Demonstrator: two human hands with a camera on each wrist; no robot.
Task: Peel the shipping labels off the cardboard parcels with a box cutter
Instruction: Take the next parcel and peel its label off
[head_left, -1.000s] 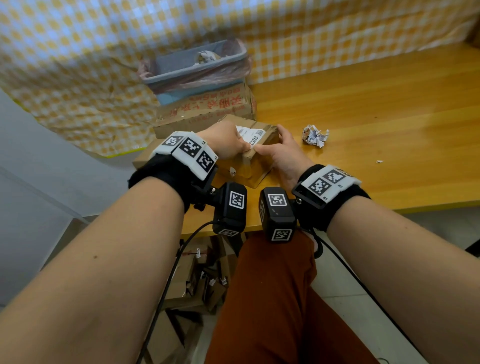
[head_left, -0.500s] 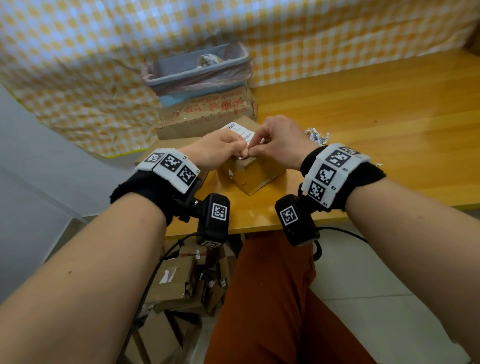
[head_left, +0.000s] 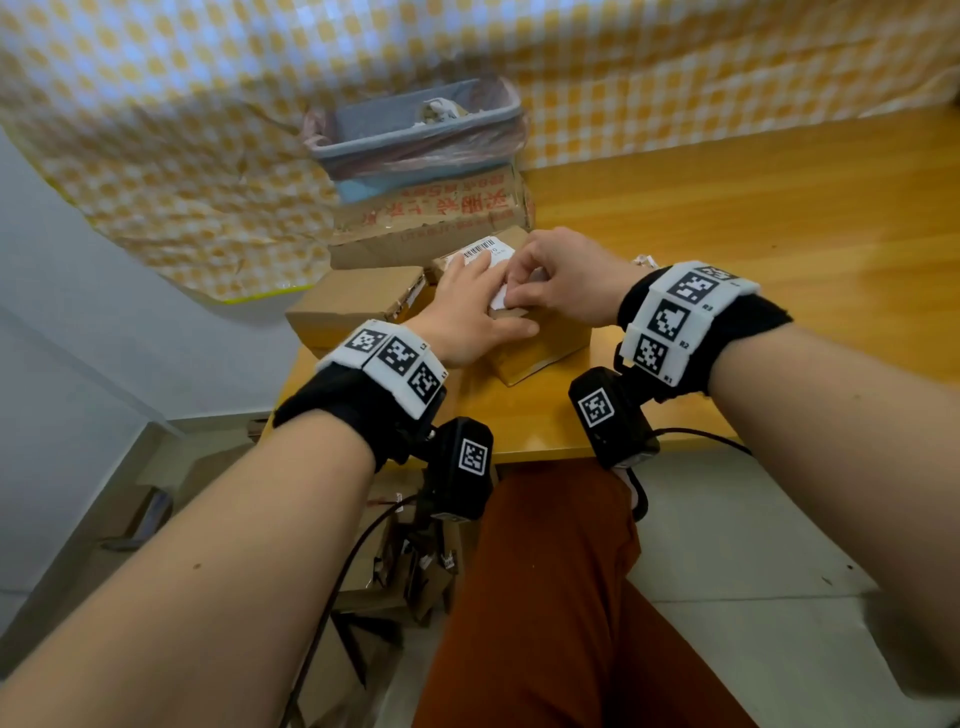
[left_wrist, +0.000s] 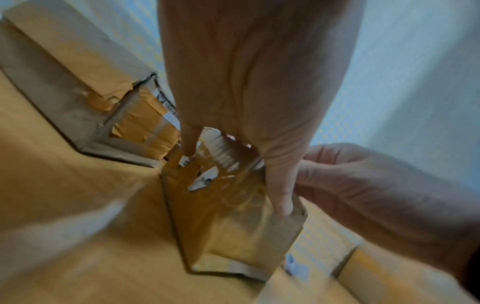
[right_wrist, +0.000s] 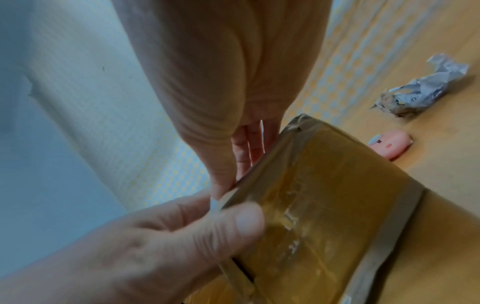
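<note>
- Our left hand (head_left: 470, 312) lies on top of the small parcel (head_left: 545, 345) with the fingers almost straight. It presses the parcel down on the surface (head_left: 779, 218) and does not grip anything.
- Our right hand (head_left: 563, 283) is just beside the left one, over the same parcel. Its fingers are curled, and thumb and fingertips pinch the loose near edge of the white label (head_left: 485, 254).
- The far part of the label, with the barcode, sits beyond the left fingers and looks to be stuck to the box there.
- The box cutter (right_wrist: 389, 147), a small pink one, is on the surface just past the parcel, on the side of the right hand. Neither hand holds it.
- A crumpled paper ball (right_wrist: 420, 90) lies further out on that side, apart from the cutter.
- More boxes (head_left: 358, 304) stand beyond the left hand, and a bin (head_left: 415, 137) sits on the box behind them.
- We judge the step to be pulling the label off by hand, after one edge is lifted.
- The next move needs a slow, low pull toward us while the left hand holds the parcel down. If the paper tears or sticks, we should take the cutter and slide it under the label.
</note>
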